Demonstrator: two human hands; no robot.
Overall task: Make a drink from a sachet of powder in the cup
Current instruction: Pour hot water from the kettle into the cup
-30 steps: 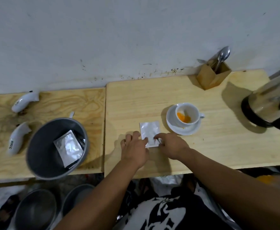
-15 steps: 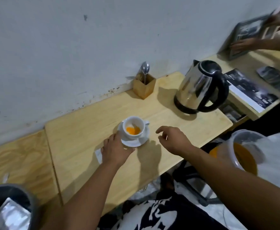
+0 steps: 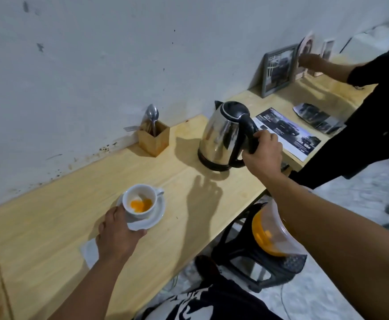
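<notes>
A white cup with orange powder in its bottom stands on a white saucer on the wooden table. My left hand grips the near-left rim of the saucer, thumb on top. Under that hand lies the flat silver sachet, partly hidden. At the table's far right stands a steel kettle with a black lid and handle. My right hand is closed around the kettle's handle; the kettle rests on the table.
A wooden holder with a spoon and fork stands by the wall, left of the kettle. Another person stands at the right, handling picture frames on a second table with leaflets. A jug of orange liquid sits on a stool below the table edge.
My right hand has reached across from beside the cup and closed on the kettle handle. My left hand stays at the saucer. The view has swung right, away from the bin.
</notes>
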